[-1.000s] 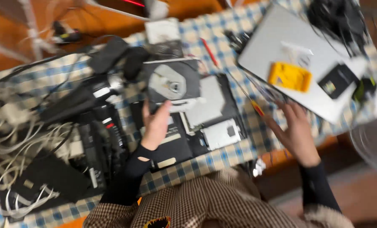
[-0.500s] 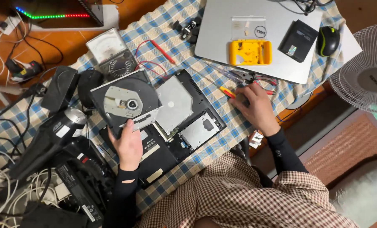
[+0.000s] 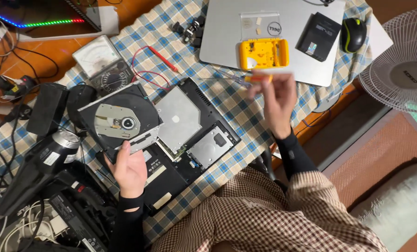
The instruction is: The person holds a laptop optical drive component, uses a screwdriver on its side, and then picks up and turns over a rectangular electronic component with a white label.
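We found a round grey logo badge (image 3: 274, 28) on the lid of the closed silver laptop (image 3: 227, 42) at the top of the checked tablecloth, and beside it a clear rectangular plastic sleeve (image 3: 260, 24) with small pale stickers. A small coloured label (image 3: 312, 47) sat on the black rectangular case (image 3: 321, 30) lying on the same lid. Further left, the pale dial face (image 3: 96, 55) of a grey analogue meter lay tilted on the cloth. White rectangular labels (image 3: 158, 173) showed on the opened black laptop base, and another white label (image 3: 51, 158) on the black cylindrical device at the left. Print was too small to judge.
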